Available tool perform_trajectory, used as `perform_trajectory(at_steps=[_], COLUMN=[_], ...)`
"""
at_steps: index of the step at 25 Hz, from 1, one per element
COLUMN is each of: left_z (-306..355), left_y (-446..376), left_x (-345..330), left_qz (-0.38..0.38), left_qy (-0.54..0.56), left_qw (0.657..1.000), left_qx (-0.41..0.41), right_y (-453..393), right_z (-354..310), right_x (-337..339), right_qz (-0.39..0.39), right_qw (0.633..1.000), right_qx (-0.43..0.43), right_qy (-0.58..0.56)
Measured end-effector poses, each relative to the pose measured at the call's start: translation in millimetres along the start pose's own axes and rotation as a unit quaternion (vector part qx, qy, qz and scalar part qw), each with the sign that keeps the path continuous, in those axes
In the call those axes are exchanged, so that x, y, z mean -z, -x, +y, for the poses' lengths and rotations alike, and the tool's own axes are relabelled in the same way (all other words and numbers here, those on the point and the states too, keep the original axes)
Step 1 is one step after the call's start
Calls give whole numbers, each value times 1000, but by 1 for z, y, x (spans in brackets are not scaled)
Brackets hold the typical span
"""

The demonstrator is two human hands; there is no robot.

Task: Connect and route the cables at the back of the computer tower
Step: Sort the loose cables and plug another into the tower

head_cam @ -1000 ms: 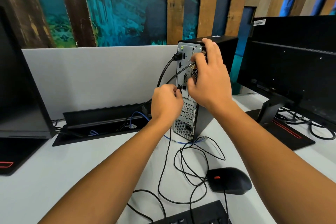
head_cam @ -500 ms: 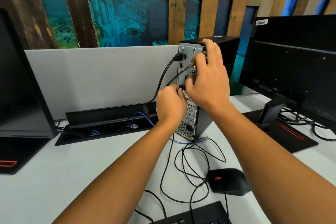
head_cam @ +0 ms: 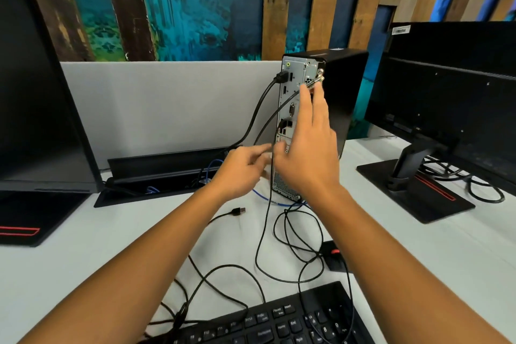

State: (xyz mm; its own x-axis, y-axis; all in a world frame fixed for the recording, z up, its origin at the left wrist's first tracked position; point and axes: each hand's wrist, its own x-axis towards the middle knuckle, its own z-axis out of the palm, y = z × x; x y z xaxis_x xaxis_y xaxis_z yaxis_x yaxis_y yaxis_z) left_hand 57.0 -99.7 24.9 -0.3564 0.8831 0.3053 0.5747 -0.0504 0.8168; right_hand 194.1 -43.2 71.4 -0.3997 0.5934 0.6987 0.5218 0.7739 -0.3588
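Tower (head_cam: 346, 86) behind right hand (head_cam: 310, 153) | USB plug (head_cam: 238, 211) below left hand (head_cam: 240, 173)

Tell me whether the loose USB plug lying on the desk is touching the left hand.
Apart. The head view shows the USB plug lying on the white desk below the left hand, with bare desk surface visible between them.

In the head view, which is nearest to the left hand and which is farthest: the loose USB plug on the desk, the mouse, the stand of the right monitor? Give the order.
From the left hand:
1. Loose USB plug, on the desk just below the hand.
2. Mouse, lower right, partly behind the right forearm.
3. Right monitor stand, far right on the desk.
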Motion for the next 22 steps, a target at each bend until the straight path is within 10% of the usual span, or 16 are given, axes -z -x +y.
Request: perform_trajectory(at_steps=[4,13,22], left_z=[-52,-121,-104], left_y=[30,66,72], left_x=[14,-12,-15], left_qz=[45,56,141], left_qy=[-120,-195,-176], left_qw=[990,974,969], left_qx=[64,98,97], right_y=[62,104,106], right_z=[-20,14,108], right_x=[-27,-65,-63], right_qz=[27,-362,-219], right_qw=[996,930,961], right_qx=[61,58,-50], right_qy=[-57,13,162])
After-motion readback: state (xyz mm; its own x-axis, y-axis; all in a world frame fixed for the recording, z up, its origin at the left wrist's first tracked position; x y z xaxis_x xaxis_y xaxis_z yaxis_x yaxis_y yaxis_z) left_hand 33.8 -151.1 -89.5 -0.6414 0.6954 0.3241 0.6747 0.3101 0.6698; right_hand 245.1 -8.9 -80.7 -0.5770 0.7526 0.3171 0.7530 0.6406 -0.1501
